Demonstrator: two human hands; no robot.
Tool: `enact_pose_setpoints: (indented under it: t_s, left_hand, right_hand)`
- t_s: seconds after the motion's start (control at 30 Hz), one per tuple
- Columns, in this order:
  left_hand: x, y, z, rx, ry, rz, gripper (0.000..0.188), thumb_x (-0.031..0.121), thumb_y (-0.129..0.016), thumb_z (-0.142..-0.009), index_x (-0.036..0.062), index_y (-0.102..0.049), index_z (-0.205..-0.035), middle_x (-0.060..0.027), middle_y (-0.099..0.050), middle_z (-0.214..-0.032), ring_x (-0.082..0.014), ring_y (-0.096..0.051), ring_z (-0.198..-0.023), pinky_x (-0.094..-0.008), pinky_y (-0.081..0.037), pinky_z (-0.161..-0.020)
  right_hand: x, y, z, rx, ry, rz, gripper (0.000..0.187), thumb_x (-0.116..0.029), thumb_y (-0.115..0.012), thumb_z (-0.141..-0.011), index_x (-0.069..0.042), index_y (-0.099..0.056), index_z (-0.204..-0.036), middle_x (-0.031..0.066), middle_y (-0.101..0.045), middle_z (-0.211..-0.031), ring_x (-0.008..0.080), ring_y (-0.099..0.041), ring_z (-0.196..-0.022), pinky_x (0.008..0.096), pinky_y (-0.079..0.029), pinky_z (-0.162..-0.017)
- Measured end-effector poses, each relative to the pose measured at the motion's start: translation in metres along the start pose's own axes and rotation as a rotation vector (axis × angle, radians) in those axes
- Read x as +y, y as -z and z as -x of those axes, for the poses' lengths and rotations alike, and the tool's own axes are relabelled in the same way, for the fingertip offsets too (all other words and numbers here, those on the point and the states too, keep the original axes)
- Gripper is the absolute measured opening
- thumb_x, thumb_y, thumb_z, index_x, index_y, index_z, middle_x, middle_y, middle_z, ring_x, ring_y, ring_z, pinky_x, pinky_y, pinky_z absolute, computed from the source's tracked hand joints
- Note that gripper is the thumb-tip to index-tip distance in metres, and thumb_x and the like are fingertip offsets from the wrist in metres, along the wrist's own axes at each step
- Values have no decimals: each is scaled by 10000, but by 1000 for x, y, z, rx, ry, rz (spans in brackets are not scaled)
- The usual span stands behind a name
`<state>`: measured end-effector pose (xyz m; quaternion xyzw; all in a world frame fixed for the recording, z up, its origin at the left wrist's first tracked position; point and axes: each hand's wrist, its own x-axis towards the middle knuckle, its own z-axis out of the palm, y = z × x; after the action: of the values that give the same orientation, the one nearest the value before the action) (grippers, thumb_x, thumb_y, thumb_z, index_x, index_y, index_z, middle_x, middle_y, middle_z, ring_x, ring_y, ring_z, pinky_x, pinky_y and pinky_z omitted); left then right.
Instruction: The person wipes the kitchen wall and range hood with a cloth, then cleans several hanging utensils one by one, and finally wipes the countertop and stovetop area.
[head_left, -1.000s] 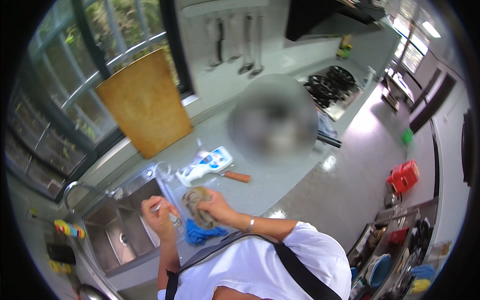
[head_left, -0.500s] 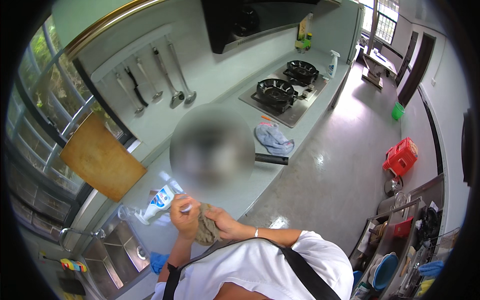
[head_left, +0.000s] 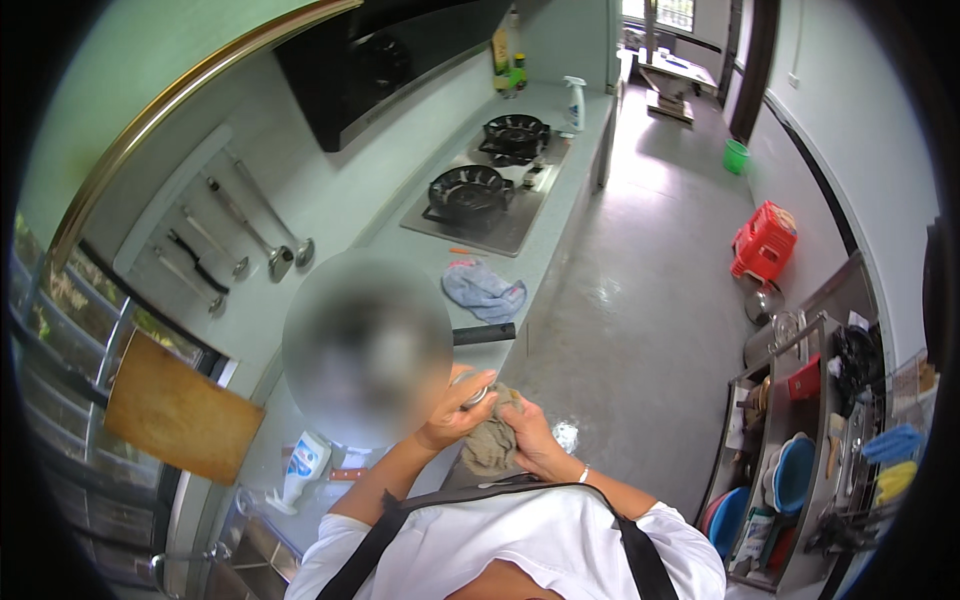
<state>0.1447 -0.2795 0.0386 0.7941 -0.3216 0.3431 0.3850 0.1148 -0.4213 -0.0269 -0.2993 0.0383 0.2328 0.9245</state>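
Observation:
My left hand [head_left: 452, 412] is closed around a small, rounded, silvery thing [head_left: 478, 396]; its kind is hard to make out, as fingers cover most of it. Bunched in my right hand [head_left: 542, 442] is a grey-brown cloth [head_left: 492, 440], which touches the left fingers. Both hands are close together in front of my chest, by the counter's front edge. Just beyond them a black handle [head_left: 484, 333] sticks out from a blurred round patch that hides whatever it belongs to. Past the handle lies a crumpled blue-grey cloth [head_left: 484, 290].
A white-and-blue spray bottle [head_left: 303, 466] lies left of me, beside a brown riveted handle [head_left: 349, 474]. The gas stove [head_left: 470, 197] and another spray bottle [head_left: 575, 103] stand farther along the counter [head_left: 392, 228]. Ladles [head_left: 281, 262] hang on the wall. A shelf rack [head_left: 770, 440] stands right.
My view has swung right. Both hands, with the cloth and the silvery thing, have moved rightward, away from the spray bottle and nearer the black handle.

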Motion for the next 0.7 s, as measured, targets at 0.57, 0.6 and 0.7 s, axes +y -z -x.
enact_pose_setpoints:
  t_s: [0.57,0.6,0.7]
  left_hand:
    - [-52,-236,-174,253,863,1175,258,220,-598,-863,40,-548,-1042,-70,-610,-683,-42,-488,-446,-167,-304,-345]
    - [-51,-250,-187,245,852,1191,265,228,-598,-864,40,-547,-1044,-73,-612,-686,-44,-489,-446,-168,-305,-344]
    - [-48,-290,-222,201,833,1227,278,253,-601,-866,45,-541,-1041,-78,-612,-697,-60,-502,-477,-183,-349,-369]
  right_hand:
    - [-243,137,-14,207,535,18,304,-111,-486,-888,13,-475,-1165,124,-586,-1083,229,-609,-934,366,-511,-840]
    - [-264,151,-16,205,558,-21,307,-128,-465,-903,12,-463,-1176,129,-577,-1100,236,-602,-953,379,-508,-849]
    - [-313,182,-27,220,610,-53,315,-166,-410,-940,10,-443,-1198,137,-559,-1139,251,-583,-1005,406,-497,-873]
